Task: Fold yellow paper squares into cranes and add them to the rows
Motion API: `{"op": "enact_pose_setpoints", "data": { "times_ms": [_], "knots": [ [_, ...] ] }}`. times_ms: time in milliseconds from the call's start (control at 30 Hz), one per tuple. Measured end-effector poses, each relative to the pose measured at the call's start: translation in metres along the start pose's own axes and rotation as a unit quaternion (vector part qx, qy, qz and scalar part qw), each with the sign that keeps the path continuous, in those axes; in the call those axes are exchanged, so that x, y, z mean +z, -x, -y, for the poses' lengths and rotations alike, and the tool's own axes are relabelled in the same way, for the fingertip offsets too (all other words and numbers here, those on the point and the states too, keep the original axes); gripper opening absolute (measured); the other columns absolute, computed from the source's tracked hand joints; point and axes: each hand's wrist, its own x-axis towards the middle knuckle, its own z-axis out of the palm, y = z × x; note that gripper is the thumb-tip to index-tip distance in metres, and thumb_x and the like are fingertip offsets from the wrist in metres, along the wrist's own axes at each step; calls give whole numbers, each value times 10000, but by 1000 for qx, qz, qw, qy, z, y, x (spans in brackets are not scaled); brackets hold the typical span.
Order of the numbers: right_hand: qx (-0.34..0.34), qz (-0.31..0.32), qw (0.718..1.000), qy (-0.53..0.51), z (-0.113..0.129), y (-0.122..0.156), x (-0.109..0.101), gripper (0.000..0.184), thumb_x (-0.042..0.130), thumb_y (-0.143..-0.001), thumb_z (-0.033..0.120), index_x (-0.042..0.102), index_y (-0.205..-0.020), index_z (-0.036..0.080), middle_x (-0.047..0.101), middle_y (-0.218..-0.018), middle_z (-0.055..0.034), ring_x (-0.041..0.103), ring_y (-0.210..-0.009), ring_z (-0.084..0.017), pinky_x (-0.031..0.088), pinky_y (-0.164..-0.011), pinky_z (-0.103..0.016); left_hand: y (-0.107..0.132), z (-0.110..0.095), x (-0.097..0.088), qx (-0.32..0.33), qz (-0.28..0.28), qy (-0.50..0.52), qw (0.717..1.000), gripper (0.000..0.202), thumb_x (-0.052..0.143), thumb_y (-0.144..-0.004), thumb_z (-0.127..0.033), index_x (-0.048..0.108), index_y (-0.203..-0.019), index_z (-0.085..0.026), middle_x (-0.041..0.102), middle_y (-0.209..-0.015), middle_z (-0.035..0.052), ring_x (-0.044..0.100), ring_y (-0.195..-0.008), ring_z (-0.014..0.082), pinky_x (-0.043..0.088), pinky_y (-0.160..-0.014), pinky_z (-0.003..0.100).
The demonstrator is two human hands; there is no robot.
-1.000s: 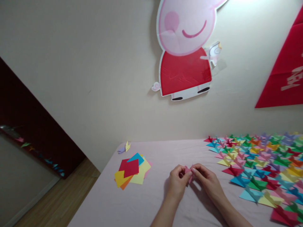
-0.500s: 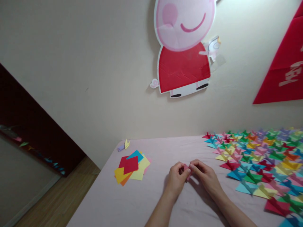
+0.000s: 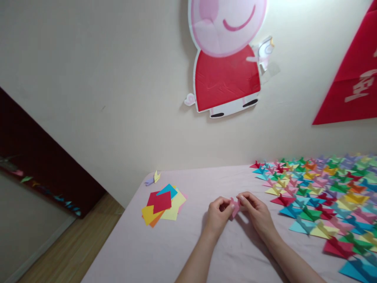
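A small pink folded paper crane (image 3: 235, 210) is held between my two hands, above the pale pink cloth. My left hand (image 3: 218, 218) pinches its left side between thumb and fingers. On the other side, my right hand (image 3: 257, 214) grips its upper right edge with thumb and fingertips. Fingers hide parts of the folds. To the left lies a loose spread of square paper sheets (image 3: 161, 202) in red, blue, yellow, orange and pink. Rows of finished-looking paper cranes (image 3: 312, 214) in many colours cover the right side.
A yellow folded piece (image 3: 157, 177) and a purple folded piece (image 3: 149, 182) sit at the table's back left corner. The cloth-covered table (image 3: 132, 251) meets the wall behind. A pig cutout (image 3: 228, 80) and a red banner (image 3: 347, 78) hang there.
The pink crane is spread wider and shows more between my hands. My fingers have drawn slightly apart. The whole view has shifted a little.
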Motion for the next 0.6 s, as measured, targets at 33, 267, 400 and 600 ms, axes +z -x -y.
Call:
{"op": "enact_pose_setpoints", "data": {
  "times_ms": [33, 267, 400, 600],
  "knots": [
    [3, -6, 1000, 0, -1, -1, 0, 402, 685, -763, 627, 667, -764, 225, 604, -693, -6, 562, -690, -203, 473, -653, -328, -1, 1, -1, 2, -6, 8, 1000, 207, 663, -774, -377, 669, -757, -171, 616, -678, -13, 513, -645, 133, 401, -638, 243],
    [-10, 51, 998, 28, 0, 0, 5, 409, 665, -775, 620, 650, -777, 211, 639, -724, -15, 588, -713, -201, 490, -692, -318, -4, 9, -2, -1, -44, 48, 998, 282, 701, -777, -450, 657, -738, -174, 624, -681, -4, 521, -646, 141, 405, -644, 252],
    [-5, 60, 997, 58, 1, 3, 5, 410, 646, -805, 584, 614, -663, 201, 572, -610, 15, 507, -607, -159, 433, -599, -275, -4, 6, -1, -3, -41, 62, 997, 321, 725, -750, -485, 647, -709, -176, 599, -657, -10, 494, -631, 134, 388, -634, 249],
    [6, 73, 995, 74, 3, 2, 4, 411, 676, -771, 578, 629, -630, 195, 569, -578, 13, 503, -574, -156, 426, -573, -272, -5, 0, -2, -8, -20, 88, 996, 384, 742, -711, -540, 627, -686, -175, 561, -646, -19, 469, -627, 127, 373, -634, 246]
  ]
}}
